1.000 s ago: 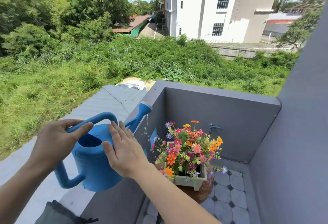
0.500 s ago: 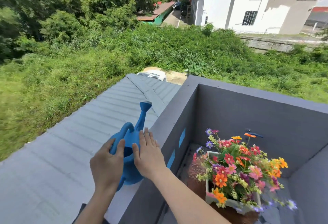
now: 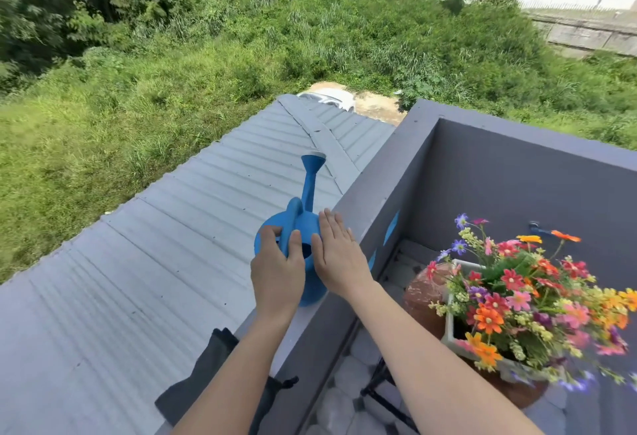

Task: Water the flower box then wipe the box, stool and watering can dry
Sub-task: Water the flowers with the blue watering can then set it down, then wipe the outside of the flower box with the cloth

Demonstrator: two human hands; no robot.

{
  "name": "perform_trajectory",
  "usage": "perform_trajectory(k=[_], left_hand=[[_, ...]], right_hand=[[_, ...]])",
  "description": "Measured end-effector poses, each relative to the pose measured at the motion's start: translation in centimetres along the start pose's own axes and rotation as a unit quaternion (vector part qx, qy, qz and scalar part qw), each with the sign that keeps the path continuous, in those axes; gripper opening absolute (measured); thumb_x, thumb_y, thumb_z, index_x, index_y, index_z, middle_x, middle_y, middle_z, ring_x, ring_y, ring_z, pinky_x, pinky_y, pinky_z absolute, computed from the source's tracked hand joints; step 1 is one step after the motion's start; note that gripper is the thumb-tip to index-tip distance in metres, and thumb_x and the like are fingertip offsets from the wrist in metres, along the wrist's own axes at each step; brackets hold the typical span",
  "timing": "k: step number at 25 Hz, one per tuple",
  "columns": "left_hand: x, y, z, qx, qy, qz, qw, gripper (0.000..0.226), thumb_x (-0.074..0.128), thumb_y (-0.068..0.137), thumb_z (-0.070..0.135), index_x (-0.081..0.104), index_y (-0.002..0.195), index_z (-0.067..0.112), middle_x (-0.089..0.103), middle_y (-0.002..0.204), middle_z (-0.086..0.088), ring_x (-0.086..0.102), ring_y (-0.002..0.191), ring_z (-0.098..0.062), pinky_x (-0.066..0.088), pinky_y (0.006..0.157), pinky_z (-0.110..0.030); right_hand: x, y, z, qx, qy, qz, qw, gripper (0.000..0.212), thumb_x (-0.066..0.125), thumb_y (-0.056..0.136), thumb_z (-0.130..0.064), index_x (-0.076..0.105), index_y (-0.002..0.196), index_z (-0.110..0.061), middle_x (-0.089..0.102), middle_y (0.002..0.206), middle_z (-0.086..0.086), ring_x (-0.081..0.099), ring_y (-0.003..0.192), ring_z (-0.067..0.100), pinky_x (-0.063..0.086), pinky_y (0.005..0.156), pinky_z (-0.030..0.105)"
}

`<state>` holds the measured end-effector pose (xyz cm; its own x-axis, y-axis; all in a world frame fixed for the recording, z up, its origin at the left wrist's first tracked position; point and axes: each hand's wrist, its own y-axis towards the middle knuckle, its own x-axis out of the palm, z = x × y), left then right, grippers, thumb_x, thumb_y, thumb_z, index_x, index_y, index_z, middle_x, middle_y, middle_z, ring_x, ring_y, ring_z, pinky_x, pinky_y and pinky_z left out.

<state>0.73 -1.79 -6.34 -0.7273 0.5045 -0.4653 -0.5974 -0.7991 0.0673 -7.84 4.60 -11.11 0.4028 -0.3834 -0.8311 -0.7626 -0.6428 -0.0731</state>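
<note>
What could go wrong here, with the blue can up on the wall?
1. The watering can stands on the narrow wall ledge; once the left hand lets go, it may tip onto the roof.
2. The dark cloth lies at the ledge edge, and an arm may knock it off.

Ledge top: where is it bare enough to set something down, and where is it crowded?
Bare: the ledge from the can to the far corner, beside the roof; also a short stretch between can and cloth, under the left forearm. Crowded: the stool, filled by the flower box.
</note>
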Motion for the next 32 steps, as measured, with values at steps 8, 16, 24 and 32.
perform_trajectory(k=[8,16,24,32], left_hand=[[0.8,-0.7,1.1,0.022,0.018,-0.019,0.999,0.02,0.042,0.097,0.03,0.043,0.103,0.011,0.049,0.06,0.003,0.046,0.048,-0.014,0.035,0.051,-0.028],[-0.9,-0.8,-1.2,0.044,0.013,-0.073,0.996,0.045,0.03,0.097,0.043,0.048,0.121,0.009,0.048,0.114,-0.006,0.04,0.11,-0.019,0.036,0.097,-0.034],[-6.4,-1.7,-15.5,-0.067,0.309,-0.106,0.943,0.061,0.029,0.095,0.049,0.037,0.133,0.003,0.049,0.133,-0.014,0.044,0.119,-0.032,0.039,0.099,-0.043],[-6.7,-3.1,-18.5,-0.038,0.35,-0.086,0.932,0.049,0.037,0.093,0.052,0.052,0.117,0.011,0.057,0.115,-0.007,0.05,0.108,-0.026,0.043,0.086,-0.041]], right_hand=[[-0.9,-0.6,0.5,0.024,-0.001,0.008,1.0,0.058,0.014,0.102,-0.034,0.006,0.154,-0.01,0.003,0.163,0.002,-0.003,0.15,0.016,0.0,0.12,0.033],[1.6,-4.1,0.8,0.052,0.123,0.069,0.989,0.062,0.017,0.101,-0.04,0.004,0.154,-0.011,0.006,0.163,0.001,0.005,0.15,0.015,0.01,0.122,0.034],[11.2,-12.0,-2.6,0.115,0.109,-0.044,0.986,0.074,0.029,0.098,-0.048,0.005,0.153,-0.005,0.013,0.161,0.01,0.016,0.147,0.022,0.015,0.12,0.032],[12.8,-12.0,-4.8,0.099,-0.013,-0.058,0.993,0.045,0.039,0.094,-0.051,0.043,0.115,-0.011,0.061,0.113,0.006,0.056,0.106,0.025,0.041,0.084,0.033]])
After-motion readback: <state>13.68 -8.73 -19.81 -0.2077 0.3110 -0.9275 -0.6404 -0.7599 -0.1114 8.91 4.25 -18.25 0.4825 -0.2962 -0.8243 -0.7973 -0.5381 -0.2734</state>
